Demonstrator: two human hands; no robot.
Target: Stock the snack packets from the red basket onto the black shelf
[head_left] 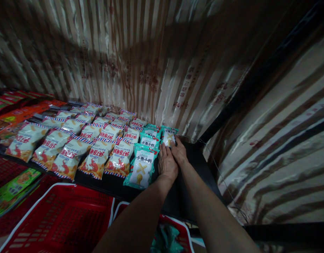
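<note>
Both my hands reach to one teal-and-white snack bag near the back of a black shelf. My left hand lies against its near side, fingers together. My right hand touches its right side, fingers partly bent. Just left of them a row of teal bags runs from the front edge to the back. Farther left stand several rows of white-and-orange bags with striped edges.
Below the shelf's front edge sit a red basket and another red basket with teal bags. Orange packs lie far left. Behind hangs a striped curtain; a dark post slants at right, near a thin wire.
</note>
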